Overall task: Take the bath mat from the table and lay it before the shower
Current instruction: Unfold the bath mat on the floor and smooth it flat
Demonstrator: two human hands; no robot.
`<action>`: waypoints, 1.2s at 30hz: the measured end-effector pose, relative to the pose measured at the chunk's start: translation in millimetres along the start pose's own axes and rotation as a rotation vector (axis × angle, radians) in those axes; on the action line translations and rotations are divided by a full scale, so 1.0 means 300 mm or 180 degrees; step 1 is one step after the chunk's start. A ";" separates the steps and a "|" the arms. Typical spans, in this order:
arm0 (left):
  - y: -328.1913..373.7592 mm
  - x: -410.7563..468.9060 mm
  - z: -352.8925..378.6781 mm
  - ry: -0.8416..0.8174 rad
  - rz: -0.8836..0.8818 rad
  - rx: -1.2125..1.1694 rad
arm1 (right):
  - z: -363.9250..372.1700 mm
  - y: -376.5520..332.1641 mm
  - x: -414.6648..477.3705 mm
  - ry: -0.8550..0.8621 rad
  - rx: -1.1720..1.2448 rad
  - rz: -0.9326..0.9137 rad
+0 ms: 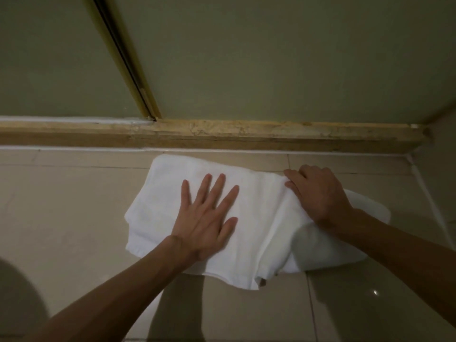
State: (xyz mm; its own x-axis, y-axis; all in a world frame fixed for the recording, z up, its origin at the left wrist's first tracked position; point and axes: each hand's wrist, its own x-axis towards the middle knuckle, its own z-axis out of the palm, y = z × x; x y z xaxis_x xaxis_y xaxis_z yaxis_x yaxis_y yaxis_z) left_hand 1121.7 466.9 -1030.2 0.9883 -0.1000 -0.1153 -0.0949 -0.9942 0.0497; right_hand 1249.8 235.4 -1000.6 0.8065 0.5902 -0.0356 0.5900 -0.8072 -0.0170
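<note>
Glossy beige floor tiles (74, 218) fill the lower half of the view, running up to a long tan stone curb (222, 134) at the foot of the shower. Above the curb stand pale green frosted glass panels (271, 58), split by a slanted brass-coloured frame strip (123, 58). Your white terry bath mat (259, 218) is on the floor tiles just in front of the curb, its far edge near the curb's base but not on it. It is not spread flat: layers are stacked at the left side, and the right part is bunched and rumpled. Your left hand (204, 218) rests palm-down on the middle of the mat, fingers (219, 186) straight and spread, holding nothing. Your right hand (318, 193) sits at the mat's upper right, its fingers (293, 178) curled over a raised fold of the cloth and gripping it. Your right forearm covers part of the mat's right lobe. A white sealant line (429, 198) runs down the tiles on the far right, well apart from the mat. A blurred dark grey rounded shape (17, 297) sits in the bottom left corner; can't tell what it is. Arm shadows (177, 312) fall on the tiles below the mat.
</note>
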 end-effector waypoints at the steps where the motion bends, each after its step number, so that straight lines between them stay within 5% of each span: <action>1: 0.001 -0.003 0.003 0.0015 -0.0011 -0.0006 | 0.000 -0.007 0.000 0.0021 0.0031 0.0059; 5: 0.000 -0.003 0.010 0.0034 -0.0037 -0.0040 | -0.004 -0.064 -0.004 0.0111 0.0191 0.0103; 10: -0.003 -0.008 0.013 -0.0004 -0.0071 -0.0022 | -0.021 -0.180 -0.039 -0.0455 0.0667 -0.0055; 17: 0.004 -0.043 0.006 -0.0092 -0.0193 -0.0029 | 0.001 -0.238 -0.110 -0.1167 0.0038 -0.0617; 36: 0.033 -0.180 0.015 -0.0276 -0.0447 -0.0127 | -0.002 -0.289 -0.242 -0.0977 0.0113 -0.1147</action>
State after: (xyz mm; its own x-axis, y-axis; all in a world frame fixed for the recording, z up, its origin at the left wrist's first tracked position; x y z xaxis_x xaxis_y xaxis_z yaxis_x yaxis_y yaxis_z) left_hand 1067.0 462.4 -1028.0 0.9773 0.0351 -0.2088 0.0499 -0.9966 0.0661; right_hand 1140.2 262.5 -995.9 0.4988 0.8075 -0.3148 0.8241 -0.5544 -0.1162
